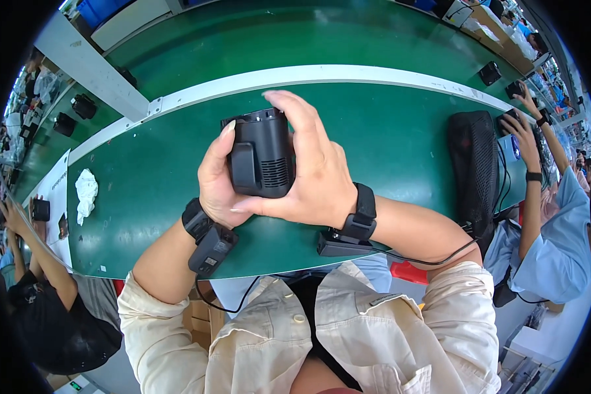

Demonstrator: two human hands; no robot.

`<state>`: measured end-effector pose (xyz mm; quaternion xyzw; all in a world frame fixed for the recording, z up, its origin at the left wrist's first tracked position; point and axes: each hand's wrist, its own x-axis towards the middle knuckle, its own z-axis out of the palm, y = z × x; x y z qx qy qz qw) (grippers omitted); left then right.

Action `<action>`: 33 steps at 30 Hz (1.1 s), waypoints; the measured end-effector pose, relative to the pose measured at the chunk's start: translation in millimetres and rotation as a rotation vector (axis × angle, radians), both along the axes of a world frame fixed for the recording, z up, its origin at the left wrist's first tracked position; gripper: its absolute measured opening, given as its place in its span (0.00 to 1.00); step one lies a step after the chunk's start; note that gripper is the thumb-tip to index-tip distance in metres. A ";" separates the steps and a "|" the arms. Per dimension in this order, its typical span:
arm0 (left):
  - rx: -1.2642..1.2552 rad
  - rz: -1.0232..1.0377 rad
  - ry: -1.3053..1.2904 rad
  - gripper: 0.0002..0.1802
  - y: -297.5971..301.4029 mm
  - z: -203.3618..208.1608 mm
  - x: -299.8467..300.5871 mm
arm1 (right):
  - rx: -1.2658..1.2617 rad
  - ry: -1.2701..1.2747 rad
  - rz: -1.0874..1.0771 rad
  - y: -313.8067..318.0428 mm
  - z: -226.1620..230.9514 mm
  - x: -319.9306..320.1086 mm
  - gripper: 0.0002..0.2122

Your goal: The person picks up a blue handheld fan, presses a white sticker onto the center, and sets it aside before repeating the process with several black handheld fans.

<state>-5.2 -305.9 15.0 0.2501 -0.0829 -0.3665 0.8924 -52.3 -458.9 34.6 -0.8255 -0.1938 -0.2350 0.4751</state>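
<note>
Between my two hands is a black plastic device [261,154], boxy with rounded edges, held up above the green table. A slotted vent grille and a raised rounded block show on the side toward me. My left hand [215,167] wraps its left side, with the thumb up along the edge. From the right, my right hand [318,167] grips it, fingers reaching over the top right and the thumb lying under the bottom. What the device's far side looks like is hidden. Both wrists wear black strapped units with cables.
A black mesh bag [473,164] lies on the green table [381,144] at right, beside a co-worker's hand [522,139]. Crumpled white tissue [86,196] rests at left. A white rail [322,73] borders the far edge; a white post [88,62] stands far left. Another person [59,315] works at left.
</note>
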 end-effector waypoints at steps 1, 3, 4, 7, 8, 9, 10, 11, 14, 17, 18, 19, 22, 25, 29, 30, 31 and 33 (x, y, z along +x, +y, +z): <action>0.023 0.043 0.007 0.25 -0.3 -0.7 -0.3 | -0.090 -0.103 -0.060 -0.2 2.2 1.5 0.51; 0.045 0.087 0.012 0.24 -1.6 -0.3 -1.4 | -0.272 -0.308 -0.179 -0.3 6.1 5.8 0.49; 0.037 0.092 0.028 0.24 -4.2 -0.4 -2.2 | -0.274 -0.310 -0.178 -0.4 5.8 8.3 0.49; 0.012 0.108 0.063 0.25 -9.4 0.9 -5.7 | -0.180 -0.472 -0.161 0.2 2.2 15.8 0.45; 0.020 0.112 0.047 0.23 -10.1 3.6 -7.2 | -0.184 -0.473 -0.156 1.2 2.8 16.6 0.45; 0.029 0.119 0.034 0.21 -9.8 6.2 -8.8 | -0.185 -0.512 -0.161 2.7 3.6 17.1 0.44; 0.037 0.126 0.021 0.20 -8.9 7.2 -9.9 | -0.185 -0.550 -0.166 4.1 4.3 17.6 0.43; 0.032 0.132 0.024 0.20 -7.6 6.6 -9.8 | -0.186 -0.588 -0.170 5.3 4.8 18.4 0.42; 0.036 0.158 0.013 0.19 -5.4 3.7 -6.5 | -0.228 -0.617 -0.186 6.3 6.0 22.3 0.41; 0.005 0.158 0.034 0.20 -6.6 4.2 -8.4 | -0.267 -0.633 -0.191 6.5 7.7 22.6 0.40; -0.006 0.156 0.041 0.21 -7.5 4.9 -9.0 | -0.281 -0.637 -0.188 6.4 8.6 22.5 0.39; -0.009 0.160 0.041 0.21 -7.9 6.1 -8.7 | -0.294 -0.644 -0.187 6.7 9.4 22.6 0.39; 0.075 0.184 -0.035 0.24 -8.9 12.1 -7.3 | -0.293 -0.664 -0.138 2.8 9.7 29.2 0.39; 0.087 0.173 -0.046 0.26 -7.2 26.1 -13.9 | -0.296 -0.669 -0.101 2.2 11.5 26.7 0.38; 0.082 0.153 -0.100 0.28 -2.4 22.9 -10.0 | -0.340 -0.647 -0.071 1.4 14.9 21.1 0.38; 0.078 0.142 -0.125 0.28 -1.3 22.1 -8.9 | -0.373 -0.638 -0.064 0.6 16.4 20.4 0.37; 0.076 0.147 -0.124 0.28 -0.6 22.1 -8.9 | -0.407 -0.628 -0.058 0.8 17.1 20.2 0.37; 0.102 0.151 -0.111 0.26 -0.3 22.1 -9.7 | -0.401 -0.636 -0.061 2.5 14.9 20.6 0.37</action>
